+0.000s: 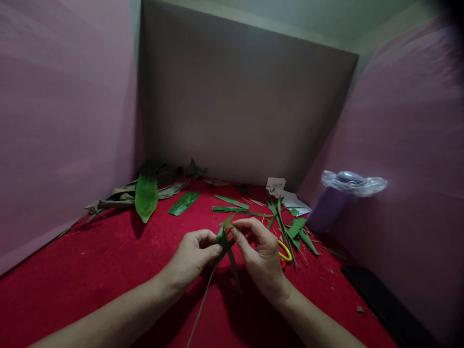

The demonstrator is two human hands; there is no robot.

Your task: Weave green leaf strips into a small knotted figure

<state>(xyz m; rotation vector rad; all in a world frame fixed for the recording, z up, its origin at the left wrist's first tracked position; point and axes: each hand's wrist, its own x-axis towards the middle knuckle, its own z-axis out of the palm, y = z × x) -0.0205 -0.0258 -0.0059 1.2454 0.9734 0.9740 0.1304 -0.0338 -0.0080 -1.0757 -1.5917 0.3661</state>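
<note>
Between my two hands is a small folded piece made of green leaf strips, held above the red cloth. My left hand pinches its left side between thumb and fingers. With thumb and forefinger, my right hand pinches the tip of a strip at the upper right of the piece. A long thin stem trails down from it towards me, and a loose strip hangs between the hands. My fingers hide part of the folds. Just behind my right hand lie scissors with a yellow handle, partly covered by the hand.
Cut leaf strips lie beyond my right hand, near white paper. A broad green leaf and dry leaves lie back left. A purple container with clear plastic stands right, above a black flat object. Pink panels flank both sides.
</note>
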